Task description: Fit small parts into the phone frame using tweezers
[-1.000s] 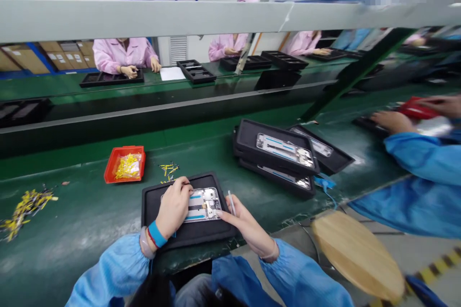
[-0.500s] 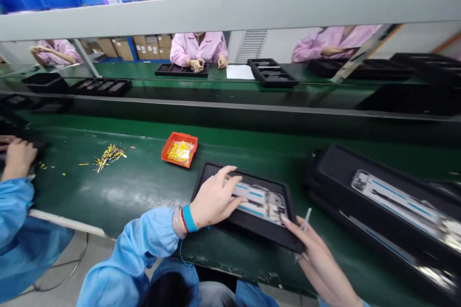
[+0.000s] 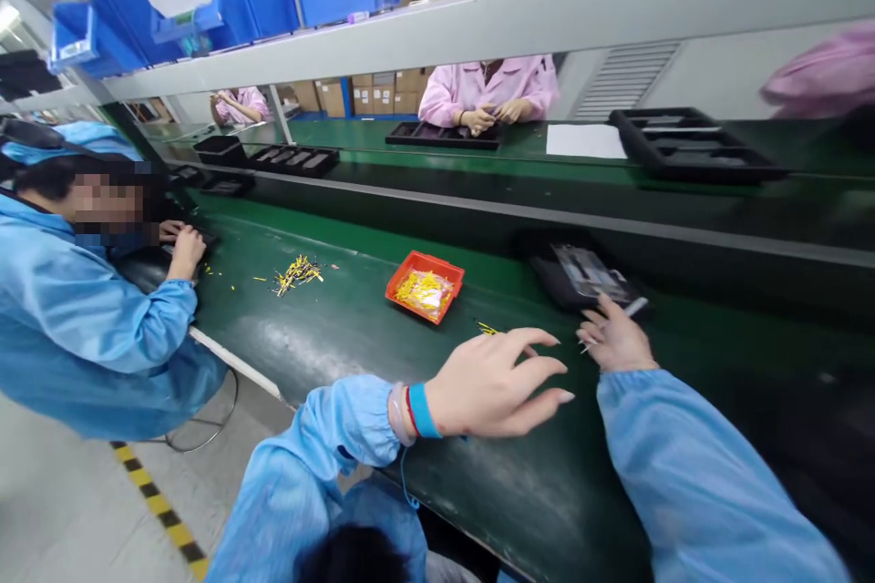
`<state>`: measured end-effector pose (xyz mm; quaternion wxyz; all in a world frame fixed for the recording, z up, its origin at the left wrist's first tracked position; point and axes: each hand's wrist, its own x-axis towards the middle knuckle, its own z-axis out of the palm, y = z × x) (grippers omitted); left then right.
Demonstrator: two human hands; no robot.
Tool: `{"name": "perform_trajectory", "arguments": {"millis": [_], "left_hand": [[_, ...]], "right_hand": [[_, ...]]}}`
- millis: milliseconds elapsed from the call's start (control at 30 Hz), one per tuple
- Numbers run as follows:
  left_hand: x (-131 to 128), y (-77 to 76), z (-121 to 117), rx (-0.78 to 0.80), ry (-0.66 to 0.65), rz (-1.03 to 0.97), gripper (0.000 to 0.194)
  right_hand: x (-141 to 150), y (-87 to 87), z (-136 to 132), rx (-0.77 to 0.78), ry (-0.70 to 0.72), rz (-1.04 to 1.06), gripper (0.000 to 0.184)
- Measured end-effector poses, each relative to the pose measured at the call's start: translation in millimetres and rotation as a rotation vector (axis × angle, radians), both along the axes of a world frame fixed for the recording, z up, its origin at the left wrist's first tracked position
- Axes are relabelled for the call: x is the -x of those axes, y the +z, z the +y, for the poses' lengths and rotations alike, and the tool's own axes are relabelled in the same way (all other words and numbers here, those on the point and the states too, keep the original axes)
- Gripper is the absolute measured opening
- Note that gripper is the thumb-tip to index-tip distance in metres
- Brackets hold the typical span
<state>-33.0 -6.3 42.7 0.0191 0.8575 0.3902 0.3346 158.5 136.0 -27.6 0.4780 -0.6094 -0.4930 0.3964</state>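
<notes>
My left hand (image 3: 502, 383) hovers over the near part of the bench, fingers apart and nothing in them. Further out, my right hand (image 3: 615, 332) has its fingers closed around a thin white stick-like tool (image 3: 637, 305), whose narrow end pokes out on the left. Its fingertips are at the near edge of a black tray (image 3: 553, 287), blurred by motion; whether they grip the tray I cannot tell. In that tray lies a flat silvery part (image 3: 584, 269). Small yellow-and-black strips (image 3: 487, 328) lie just beyond my left hand.
A red bin (image 3: 425, 287) holds yellow pieces and a clear bag. Left of it lies a pile of yellow-and-black strips (image 3: 297, 273). A co-worker in blue (image 3: 82, 291) sits at left. Across the bench, a person in pink (image 3: 488, 96) works behind black trays (image 3: 690, 146).
The black tray has moved away to the far side of the bench with my right hand beside it. My left hand has come off the tray. The view has swung left.
</notes>
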Motion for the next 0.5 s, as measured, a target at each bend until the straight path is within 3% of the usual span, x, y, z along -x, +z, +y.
{"name": "perform_trajectory", "arguments": {"millis": [100,267,367,433,500], "left_hand": [[2,3.7,-1,-0.019,-0.01,-0.016,0.026],[10,7.2,-1,-0.026,-0.022,-0.057,0.025],[16,6.4,4,-0.026,-0.036,-0.063,0.022],[18,5.3,7,-0.038,-0.051,-0.051,0.021],[18,3.9,8,-0.054,-0.061,-0.03,0.021]], "right_hand": [[-3,7.6,-15,-0.003,0.006,-0.092,0.036],[-40,35.3,-84,-0.109,-0.081,-0.371,0.023],[-77,57.5,-129,-0.205,-0.19,-0.797,0.027],[-107,65.6,-153,-0.165,-0.284,-1.084,0.037],[-140,65.5,-168,-0.089,-0.305,-1.178,0.04]]}}
